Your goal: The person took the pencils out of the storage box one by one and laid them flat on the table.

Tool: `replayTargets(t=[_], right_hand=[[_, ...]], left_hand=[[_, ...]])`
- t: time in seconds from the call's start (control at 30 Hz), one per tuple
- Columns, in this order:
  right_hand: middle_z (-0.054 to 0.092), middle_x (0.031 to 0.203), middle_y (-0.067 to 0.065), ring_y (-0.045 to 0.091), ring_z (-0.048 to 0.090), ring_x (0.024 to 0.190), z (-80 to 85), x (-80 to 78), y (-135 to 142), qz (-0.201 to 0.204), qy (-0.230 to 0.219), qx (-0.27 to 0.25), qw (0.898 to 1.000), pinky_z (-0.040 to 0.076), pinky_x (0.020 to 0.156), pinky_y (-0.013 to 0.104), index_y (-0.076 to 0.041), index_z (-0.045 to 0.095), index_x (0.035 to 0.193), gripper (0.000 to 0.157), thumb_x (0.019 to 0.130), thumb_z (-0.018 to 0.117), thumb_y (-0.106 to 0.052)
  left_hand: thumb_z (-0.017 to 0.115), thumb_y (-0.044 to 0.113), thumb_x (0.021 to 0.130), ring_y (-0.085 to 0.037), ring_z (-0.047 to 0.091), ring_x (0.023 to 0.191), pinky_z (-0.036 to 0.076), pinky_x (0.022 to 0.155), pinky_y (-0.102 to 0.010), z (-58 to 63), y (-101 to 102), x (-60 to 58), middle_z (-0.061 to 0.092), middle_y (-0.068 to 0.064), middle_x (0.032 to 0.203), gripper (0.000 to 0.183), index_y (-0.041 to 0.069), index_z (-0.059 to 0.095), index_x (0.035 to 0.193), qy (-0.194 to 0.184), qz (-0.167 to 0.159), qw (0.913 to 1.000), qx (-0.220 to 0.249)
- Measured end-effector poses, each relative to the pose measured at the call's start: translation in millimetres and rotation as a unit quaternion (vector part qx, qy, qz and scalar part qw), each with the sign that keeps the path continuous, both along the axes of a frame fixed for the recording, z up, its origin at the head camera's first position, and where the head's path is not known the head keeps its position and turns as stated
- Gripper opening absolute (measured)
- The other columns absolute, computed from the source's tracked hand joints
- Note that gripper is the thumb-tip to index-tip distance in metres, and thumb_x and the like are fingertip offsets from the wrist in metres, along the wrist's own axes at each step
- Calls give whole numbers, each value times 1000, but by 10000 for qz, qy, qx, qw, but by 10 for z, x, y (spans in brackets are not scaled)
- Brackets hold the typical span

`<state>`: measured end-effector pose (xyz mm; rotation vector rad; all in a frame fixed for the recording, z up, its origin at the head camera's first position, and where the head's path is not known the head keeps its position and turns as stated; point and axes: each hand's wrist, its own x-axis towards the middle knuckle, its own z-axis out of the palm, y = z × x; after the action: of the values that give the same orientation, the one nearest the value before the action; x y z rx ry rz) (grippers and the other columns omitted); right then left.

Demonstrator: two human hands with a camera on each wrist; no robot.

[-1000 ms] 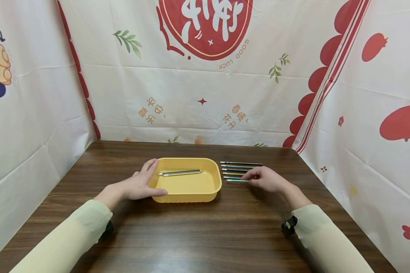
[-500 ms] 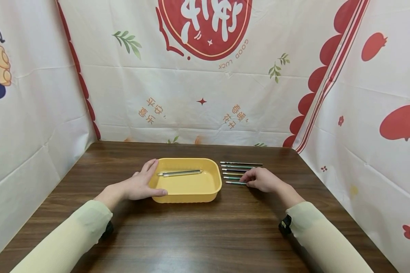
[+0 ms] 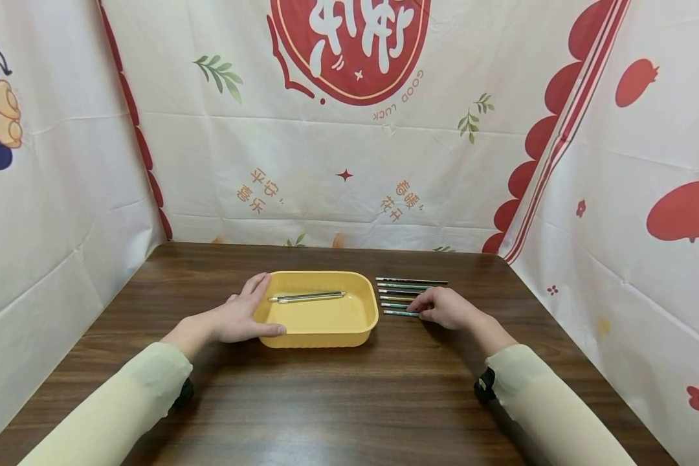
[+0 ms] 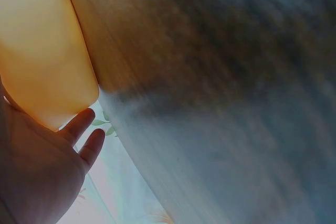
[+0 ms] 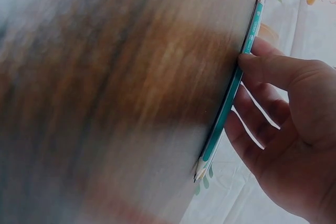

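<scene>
A yellow plastic tray (image 3: 326, 339) stands on the table, with two pencils (image 3: 309, 297) lying side by side inside. My left hand (image 3: 241, 314) rests against its left end, thumb along the front rim and fingers spread at the back corner. In the left wrist view, straight fingers (image 4: 79, 124) touch the tray's wall. Right of the tray, my right hand (image 3: 451, 308) pinches a green pencil (image 5: 231, 95) between thumb and forefinger; the other fingers are bent loosely behind it. This pencil lies nearest me, at the front of a row of pencils (image 3: 408, 286).
The brown wooden table (image 3: 320, 408) extends in front of the tray. Behind it hangs a white printed cloth (image 3: 326, 142), and similar cloth encloses both sides. Several pencils in the row lie close together just beyond the right hand, partly hidden by it.
My right hand has shifted slightly toward me and to the left, drawing the nearest pencil a little away from the row. The left hand and the tray stay where they were.
</scene>
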<state>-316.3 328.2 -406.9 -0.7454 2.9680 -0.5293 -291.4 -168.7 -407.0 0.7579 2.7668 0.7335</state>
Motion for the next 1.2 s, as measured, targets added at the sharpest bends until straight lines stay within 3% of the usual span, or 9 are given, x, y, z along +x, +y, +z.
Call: replayTargets(t=[0.5,0.8,1.0,1.2], right_hand=[[80,114,1,20,69,108,-6,-7,-17,-125,-89,54,9999,57,95,46,-19,87,111,23,100,74,-3],[83,116,2,15,68,103,23,16,-33,-47,-39,-201,9998,56,89,37,-16,87,114,24,98,75,-2],[81,115,8,16,69,102,158,63,-119,-230,-70,-557,9982,57,88,36,-7,83,122,24,101,74,-3],[80,116,10,17,67,102,312,61,-328,-181,73,-862,9961,56,91,38,-10,82,126,25,103,73,-7]], left_hand=[[70,71,97,-50,20,167,14,128,-79,-14,-3,0,-8,-21,183,128,3,-4,176,-28,-9,10000,52],[71,70,97,-52,20,166,15,128,-79,6,6,15,-8,-21,184,128,3,-4,176,-92,-4,9999,82],[71,72,96,-51,21,166,15,128,-79,6,7,13,-7,-21,183,129,3,-4,176,-48,-3,10000,61],[71,71,96,-51,22,166,14,128,-78,3,2,9,-7,-22,183,129,2,-3,176,-50,17,10000,60]])
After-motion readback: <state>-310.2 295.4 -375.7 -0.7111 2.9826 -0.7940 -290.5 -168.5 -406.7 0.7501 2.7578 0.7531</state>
